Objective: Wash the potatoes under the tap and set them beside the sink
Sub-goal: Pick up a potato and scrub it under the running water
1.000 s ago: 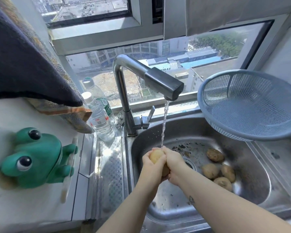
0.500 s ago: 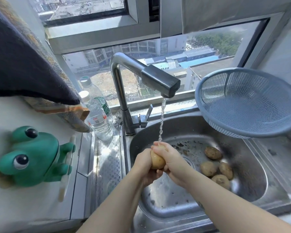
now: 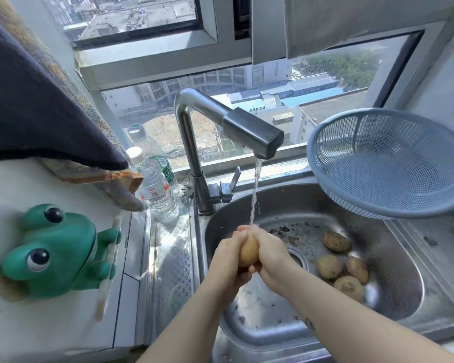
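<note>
Both hands, left hand [image 3: 227, 254] and right hand [image 3: 269, 254], are clasped round one potato [image 3: 248, 251] under the tap [image 3: 252, 132], washing it. Four unwashed potatoes [image 3: 342, 260] wait in the sink [image 3: 393, 281], right. Next, I'd guess, it goes beside the sink.

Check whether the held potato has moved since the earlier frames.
No: the potato stays under the water stream from the tap, left of the drain.

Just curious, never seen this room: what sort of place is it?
Most likely a home kitchen, high up: a steel sink with a running tap, potatoes in it, city rooftops through the window.
</note>
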### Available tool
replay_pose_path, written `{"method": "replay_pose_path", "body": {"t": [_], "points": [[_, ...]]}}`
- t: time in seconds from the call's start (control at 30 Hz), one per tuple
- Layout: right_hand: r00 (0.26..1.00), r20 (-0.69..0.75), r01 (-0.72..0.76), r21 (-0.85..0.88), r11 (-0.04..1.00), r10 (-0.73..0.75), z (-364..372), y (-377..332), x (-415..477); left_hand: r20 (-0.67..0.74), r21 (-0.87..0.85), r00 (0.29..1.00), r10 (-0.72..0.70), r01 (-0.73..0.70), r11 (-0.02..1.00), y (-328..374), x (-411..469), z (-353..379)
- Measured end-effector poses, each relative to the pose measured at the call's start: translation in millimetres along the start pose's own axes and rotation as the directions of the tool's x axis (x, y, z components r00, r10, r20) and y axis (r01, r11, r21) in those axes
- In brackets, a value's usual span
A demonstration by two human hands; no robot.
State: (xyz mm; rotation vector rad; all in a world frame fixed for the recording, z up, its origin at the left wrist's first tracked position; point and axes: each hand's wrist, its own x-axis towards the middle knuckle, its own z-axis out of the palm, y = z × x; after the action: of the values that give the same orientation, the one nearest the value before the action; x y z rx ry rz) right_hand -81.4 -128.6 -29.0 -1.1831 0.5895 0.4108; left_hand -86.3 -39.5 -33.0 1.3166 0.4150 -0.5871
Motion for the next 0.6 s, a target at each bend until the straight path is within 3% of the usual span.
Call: {"method": "replay_pose_path", "body": {"t": [0.13,0.2,0.33,0.47,0.6], "points": [[0.971,0.217,0.138,-0.152,0.979,-0.103,-13,2,-5,-0.007,-0.241,0.981,-0.193,0.186,0.953,8,3,0],[0.959,0.246,0.188,-0.17,0.968,-0.143,-18,2,-1,0.031,-0.295,0.968,-0.249,0.247,0.923,11,4,0],[0.977,0.137,0.181,-0.144,0.973,-0.161,-11,1,6,0.034,-0.285,0.965,-0.26,0.259,0.923,13,4,5],[0.996,-0.019,0.082,-0.125,0.989,-0.086,-3,1,12,-0.023,-0.304,0.958,-0.287,0.267,0.915,11,2,5],[0.999,-0.02,-0.03,-0.127,0.991,0.027,-8,-8,15,0.015,-0.363,0.949,-0.316,0.3,0.882,13,-6,4]]}}
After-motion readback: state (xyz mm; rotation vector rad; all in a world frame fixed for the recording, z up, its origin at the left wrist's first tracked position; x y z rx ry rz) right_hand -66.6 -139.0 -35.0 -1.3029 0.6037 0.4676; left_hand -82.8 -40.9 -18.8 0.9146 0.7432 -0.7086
